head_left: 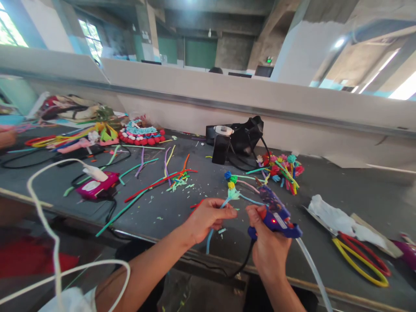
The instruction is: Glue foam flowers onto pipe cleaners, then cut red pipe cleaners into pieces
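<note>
Near the front edge of the bench [341,186] your left hand [208,219] pinches a pipe-cleaner stem [209,241] steady for the glue gun [275,211] clenched in your right hand [268,243].

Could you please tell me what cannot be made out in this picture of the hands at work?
- Head view: the trigger of the glue gun is hidden by the right hand gripping it.
- Head view: the middle of the blue pipe cleaner is covered by the left hand.
- Head view: the purple object is cut off by the right edge.
- Head view: whether the gun touches the pompoms is too small to tell.
</note>
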`<move>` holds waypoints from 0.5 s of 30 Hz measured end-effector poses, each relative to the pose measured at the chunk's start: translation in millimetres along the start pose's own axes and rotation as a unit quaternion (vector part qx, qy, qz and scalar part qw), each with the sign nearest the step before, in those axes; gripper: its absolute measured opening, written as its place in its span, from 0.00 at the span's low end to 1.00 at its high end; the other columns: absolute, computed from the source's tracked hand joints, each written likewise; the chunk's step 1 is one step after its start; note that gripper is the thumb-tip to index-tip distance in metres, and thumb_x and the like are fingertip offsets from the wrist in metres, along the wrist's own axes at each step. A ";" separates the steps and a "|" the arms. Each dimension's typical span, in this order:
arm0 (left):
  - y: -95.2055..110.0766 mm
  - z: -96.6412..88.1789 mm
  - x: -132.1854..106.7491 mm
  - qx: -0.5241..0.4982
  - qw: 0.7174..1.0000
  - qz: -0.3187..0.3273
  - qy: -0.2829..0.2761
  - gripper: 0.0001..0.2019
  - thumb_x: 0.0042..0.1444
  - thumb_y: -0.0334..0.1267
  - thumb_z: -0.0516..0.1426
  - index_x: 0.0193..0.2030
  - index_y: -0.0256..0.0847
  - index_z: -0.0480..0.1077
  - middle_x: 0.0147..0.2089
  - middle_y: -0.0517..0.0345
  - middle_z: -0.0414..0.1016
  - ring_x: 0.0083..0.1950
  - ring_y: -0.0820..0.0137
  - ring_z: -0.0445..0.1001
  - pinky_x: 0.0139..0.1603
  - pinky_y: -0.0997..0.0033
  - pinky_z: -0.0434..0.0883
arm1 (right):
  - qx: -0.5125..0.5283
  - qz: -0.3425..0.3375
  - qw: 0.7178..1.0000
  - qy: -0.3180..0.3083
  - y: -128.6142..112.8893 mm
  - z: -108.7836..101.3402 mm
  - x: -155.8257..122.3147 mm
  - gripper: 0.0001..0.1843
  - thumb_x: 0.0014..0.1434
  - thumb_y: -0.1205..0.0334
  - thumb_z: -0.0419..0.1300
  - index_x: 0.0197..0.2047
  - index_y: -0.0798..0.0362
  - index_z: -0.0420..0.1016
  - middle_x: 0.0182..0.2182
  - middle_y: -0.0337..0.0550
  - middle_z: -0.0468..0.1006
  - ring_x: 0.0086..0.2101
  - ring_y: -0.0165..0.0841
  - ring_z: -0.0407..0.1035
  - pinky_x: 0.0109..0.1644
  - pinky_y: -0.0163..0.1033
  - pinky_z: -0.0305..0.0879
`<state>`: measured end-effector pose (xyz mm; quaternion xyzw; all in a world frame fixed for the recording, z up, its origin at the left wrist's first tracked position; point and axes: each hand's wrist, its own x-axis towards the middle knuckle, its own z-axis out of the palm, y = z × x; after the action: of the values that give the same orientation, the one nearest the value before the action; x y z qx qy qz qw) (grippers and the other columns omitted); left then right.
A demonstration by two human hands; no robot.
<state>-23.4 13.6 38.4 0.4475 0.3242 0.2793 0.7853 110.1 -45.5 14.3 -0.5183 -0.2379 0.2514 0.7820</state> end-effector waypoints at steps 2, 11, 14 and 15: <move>0.7 -2.5 0.2 0.000 1.000 0.003 -0.002 0.17 0.40 0.45 0.70 0.27 0.36 0.70 0.17 0.72 0.49 0.20 0.82 0.42 0.23 0.71 0.38 | -0.008 -0.005 1.000 0.025 -1.3 -0.8 2.5 0.13 0.41 0.60 0.75 0.29 0.54 0.79 0.27 0.37 0.80 0.28 0.30 0.72 0.35 0.36 0.68; 0.5 1.3 -4.6 -0.005 0.999 -0.021 -0.024 0.20 0.35 0.47 0.71 0.25 0.37 0.69 0.17 0.73 0.50 0.19 0.83 0.43 0.24 0.71 0.37 | -0.044 0.033 0.998 -0.034 0.4 5.3 -15.9 0.14 0.43 0.58 0.74 0.32 0.55 0.81 0.30 0.44 0.83 0.31 0.37 0.76 0.39 0.43 0.73; -0.3 -0.1 -3.6 -0.006 1.000 -0.014 -0.020 0.19 0.36 0.46 0.71 0.25 0.36 0.69 0.17 0.72 0.52 0.19 0.83 0.43 0.23 0.71 0.38 | -0.032 -0.020 0.999 0.005 -4.4 2.8 -8.7 0.12 0.43 0.59 0.74 0.30 0.55 0.79 0.28 0.43 0.82 0.30 0.36 0.75 0.37 0.41 0.72; -0.1 -1.1 -3.0 -0.002 1.000 -0.007 -0.006 0.19 0.37 0.45 0.71 0.25 0.36 0.68 0.17 0.72 0.52 0.19 0.83 0.43 0.23 0.71 0.38 | -0.029 -0.039 0.999 0.016 -6.0 1.3 -5.1 0.12 0.43 0.59 0.74 0.29 0.55 0.79 0.28 0.42 0.81 0.30 0.35 0.75 0.37 0.41 0.72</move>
<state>-26.1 11.9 38.6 0.4455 0.3221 0.2717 0.7899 106.2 -49.9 19.8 -0.5347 -0.2528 0.2057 0.7797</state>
